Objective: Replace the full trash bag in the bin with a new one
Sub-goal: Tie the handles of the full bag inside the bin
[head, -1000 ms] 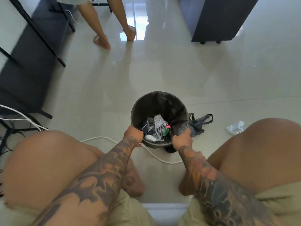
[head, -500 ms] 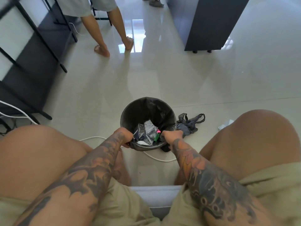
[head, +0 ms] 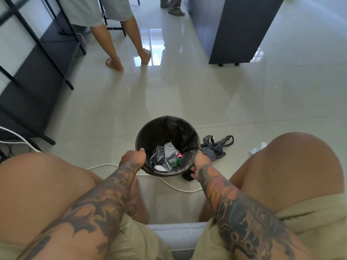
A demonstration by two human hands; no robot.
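At the round bin's (head: 150, 131) rim, crinkled black liner (head: 180, 132), both hands.

My hands: two, left hand (head: 133, 158) and right hand (head: 201, 162)
Bins: one bin (head: 150, 132)
Bags in my bin: one liner (head: 180, 132)
Loose bags on floor: one spare bag (head: 216, 150)
White cables: one cable (head: 169, 184)
Other people's bare feet: two
Cabinets: one cabinet (head: 242, 30)
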